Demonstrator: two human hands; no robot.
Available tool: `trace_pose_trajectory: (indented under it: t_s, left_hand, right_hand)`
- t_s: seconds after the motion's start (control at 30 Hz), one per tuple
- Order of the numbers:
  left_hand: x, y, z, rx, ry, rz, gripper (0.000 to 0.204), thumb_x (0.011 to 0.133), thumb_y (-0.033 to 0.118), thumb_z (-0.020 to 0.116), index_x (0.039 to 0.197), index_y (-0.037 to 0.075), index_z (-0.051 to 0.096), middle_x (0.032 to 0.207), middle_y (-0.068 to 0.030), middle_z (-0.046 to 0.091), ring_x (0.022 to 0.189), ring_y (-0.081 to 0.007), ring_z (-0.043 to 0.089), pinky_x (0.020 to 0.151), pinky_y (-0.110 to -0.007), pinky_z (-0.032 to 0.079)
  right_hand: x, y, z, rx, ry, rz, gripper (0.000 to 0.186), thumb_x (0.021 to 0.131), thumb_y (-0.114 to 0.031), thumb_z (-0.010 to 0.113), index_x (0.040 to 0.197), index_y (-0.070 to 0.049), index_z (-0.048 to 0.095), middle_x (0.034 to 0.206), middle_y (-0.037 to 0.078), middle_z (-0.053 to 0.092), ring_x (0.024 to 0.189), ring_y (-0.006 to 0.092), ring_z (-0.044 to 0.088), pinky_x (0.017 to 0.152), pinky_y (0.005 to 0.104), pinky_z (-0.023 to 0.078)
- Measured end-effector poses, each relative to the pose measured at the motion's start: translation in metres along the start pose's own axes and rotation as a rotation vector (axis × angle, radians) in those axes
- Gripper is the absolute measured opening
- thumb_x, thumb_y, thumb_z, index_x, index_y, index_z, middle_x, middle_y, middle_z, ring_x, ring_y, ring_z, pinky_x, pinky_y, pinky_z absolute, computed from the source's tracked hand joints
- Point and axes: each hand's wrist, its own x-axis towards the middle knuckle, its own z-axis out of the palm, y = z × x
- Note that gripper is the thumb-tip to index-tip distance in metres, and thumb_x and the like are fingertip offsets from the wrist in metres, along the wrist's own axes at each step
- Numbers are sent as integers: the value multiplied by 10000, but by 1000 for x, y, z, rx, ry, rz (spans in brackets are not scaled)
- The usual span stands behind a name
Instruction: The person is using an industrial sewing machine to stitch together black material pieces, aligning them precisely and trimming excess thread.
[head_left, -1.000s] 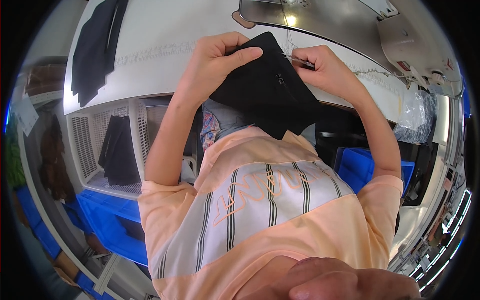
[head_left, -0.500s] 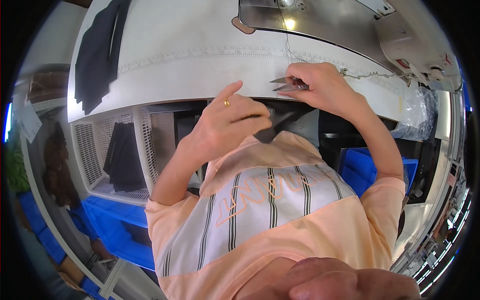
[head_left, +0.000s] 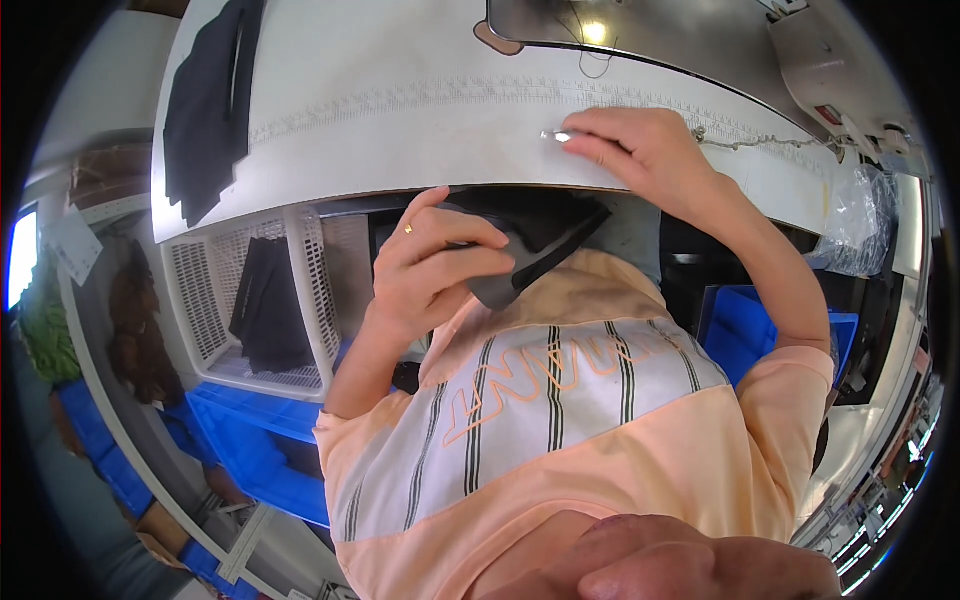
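Note:
My right hand (head_left: 650, 155) is closed over the white tabletop, near its front edge. A small pair of thread snips (head_left: 556, 135) is in it, mostly hidden by the fingers, with only a short shiny metal part showing. My left hand (head_left: 432, 258), with a ring on one finger, is lower and to the left, just off the table edge. Its curled fingers grip a dark fabric piece (head_left: 500, 288), which hangs over my lap and slants up to the right. Where the fingers meet the fabric is partly hidden.
Dark fabric pieces (head_left: 205, 120) lie stacked on the table's left end. A white basket (head_left: 325, 300) holds more dark pieces, above a blue crate (head_left: 235, 450). A sewing machine (head_left: 840, 75) stands at the back right, a thread chain (head_left: 765, 143) beside it. Another blue bin (head_left: 735, 325) is at right.
My left hand has drawn down and left with the dark fabric, now more spread out. My right hand has turned and risen slightly, so the snips' blades no longer show pointing left.

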Motion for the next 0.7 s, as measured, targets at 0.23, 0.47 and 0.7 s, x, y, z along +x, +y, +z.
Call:
trace_pose_trajectory:
  t_s: [0.23,0.47,0.7]
  left_hand:
    - [44,-18,-19,-218,324,-587,133,906,60,597,1011,-8,644,881,-62,653,791,-118,624,708,-219,492]
    - [63,-77,-40,-799,219,-910,265,920,153,618,1126,-11,591,969,-51,660,879,-112,625,769,-250,507]
    - [61,-88,-47,-902,34,-871,337,852,47,665,1168,-40,586,1030,-99,674,896,-149,657,795,-270,539]
  right_hand:
    - [-10,9,-28,151,248,-16,488,828,-255,691,1281,-121,569,1217,80,622,1038,226,604,948,352,430]
    - [6,10,-38,682,-298,471,134,828,-113,714,785,-30,617,738,-63,591,669,5,496,605,186,396]
    - [33,58,-73,695,-229,539,155,819,-187,723,866,-43,690,778,-55,626,739,23,539,726,185,411]
